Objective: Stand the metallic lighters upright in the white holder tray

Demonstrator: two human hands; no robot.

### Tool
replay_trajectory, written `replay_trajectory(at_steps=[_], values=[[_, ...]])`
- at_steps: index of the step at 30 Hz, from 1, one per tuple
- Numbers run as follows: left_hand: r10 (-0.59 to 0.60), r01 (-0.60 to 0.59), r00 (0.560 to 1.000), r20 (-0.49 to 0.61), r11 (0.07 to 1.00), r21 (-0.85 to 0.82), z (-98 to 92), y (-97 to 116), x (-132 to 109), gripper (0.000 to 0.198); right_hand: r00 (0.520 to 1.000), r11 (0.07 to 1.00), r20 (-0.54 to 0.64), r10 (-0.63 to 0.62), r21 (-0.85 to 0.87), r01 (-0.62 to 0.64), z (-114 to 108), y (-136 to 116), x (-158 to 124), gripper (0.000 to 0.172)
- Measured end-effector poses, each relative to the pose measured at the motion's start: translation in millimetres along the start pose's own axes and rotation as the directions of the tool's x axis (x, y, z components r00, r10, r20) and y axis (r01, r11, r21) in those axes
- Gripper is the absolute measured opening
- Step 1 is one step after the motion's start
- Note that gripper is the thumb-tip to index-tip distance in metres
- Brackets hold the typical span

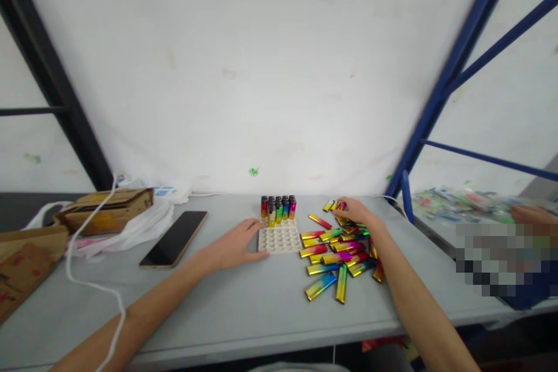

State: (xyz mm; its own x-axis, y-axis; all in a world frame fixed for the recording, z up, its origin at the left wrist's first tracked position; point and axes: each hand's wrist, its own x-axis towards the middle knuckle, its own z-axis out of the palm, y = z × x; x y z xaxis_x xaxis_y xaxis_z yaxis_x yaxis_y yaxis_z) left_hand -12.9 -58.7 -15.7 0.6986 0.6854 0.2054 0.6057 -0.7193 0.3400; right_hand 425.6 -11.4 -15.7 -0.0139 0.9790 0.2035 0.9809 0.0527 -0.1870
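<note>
A pale tray (279, 239) with rows of round holes sits on the grey table. In its back rows stand several shiny rainbow-coloured lighters (279, 213) with dark tops. My left hand (233, 247) lies at the tray's left side, fingers stretched and thumb apart along the front corner. To the right of the tray, more such lighters (335, 257) lie in a loose pile, in gold, red, blue, green and pink. My right hand (358, 213) is at the back of this pile, its fingers bent around a reddish lighter (342, 205); the fingertips are partly hidden.
A dark phone (175, 239) lies left of my left hand. Farther left are cardboard boxes (107, 209), white plastic and a white cable (92, 286) crossing my left forearm. A blue frame (429, 110) rises at right; beyond it are plastic bags and another person's hand (534, 216).
</note>
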Motion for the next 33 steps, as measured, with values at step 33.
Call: replay_trajectory(at_steps=[33], values=[[0.005, -0.005, 1.000, -0.005, 1.000, 0.010, -4.3, 6.4, 0.3, 0.064, 0.983, 0.472, -0.180, 0.031, 0.870, 0.144, 11.5, -116.0, -11.6, 0.075]])
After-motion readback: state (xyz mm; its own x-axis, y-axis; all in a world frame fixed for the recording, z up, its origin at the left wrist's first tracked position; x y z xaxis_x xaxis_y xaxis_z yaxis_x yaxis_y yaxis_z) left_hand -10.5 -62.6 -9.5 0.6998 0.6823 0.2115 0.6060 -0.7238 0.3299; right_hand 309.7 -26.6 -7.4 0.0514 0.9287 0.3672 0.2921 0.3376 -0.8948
